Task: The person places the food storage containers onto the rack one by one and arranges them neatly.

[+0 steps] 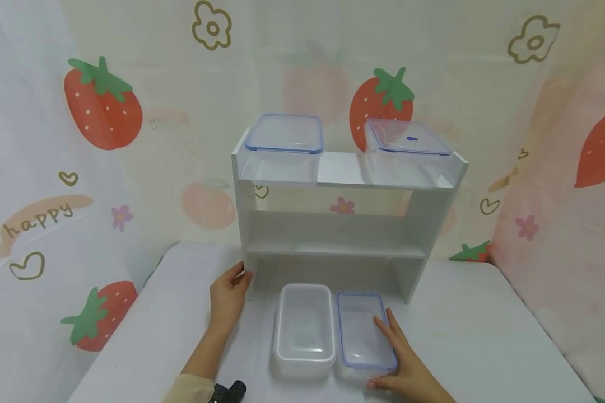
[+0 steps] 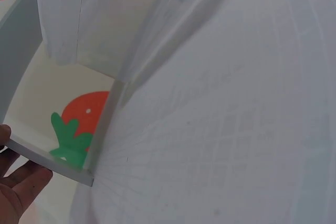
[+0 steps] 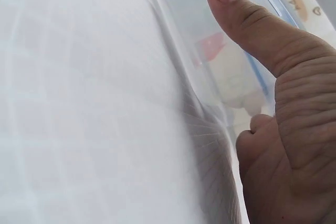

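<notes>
My left hand [image 1: 228,296] pinches the lower front edge of the left side panel of a white shelf unit [image 1: 335,252]. In the left wrist view the thumb lies on one face of that panel [image 2: 50,165] and the fingers on the other. A clear food container with a blue-edged lid [image 1: 364,330] stands in front of the unit. My right hand [image 1: 408,366] grips its right side, thumb at the near end and fingers along the lid's right edge. In the right wrist view the thumb [image 3: 252,17] lies against the container's wall. Close on its left stands a clear container with a whitish rim [image 1: 305,324].
Two more clear containers with blue-edged lids, one at left [image 1: 284,134] and one at right [image 1: 408,137], stand on the unit's top board. A white cloth [image 1: 484,336] covers the table. Strawberry-printed curtains [image 1: 171,112] hang behind and at both sides.
</notes>
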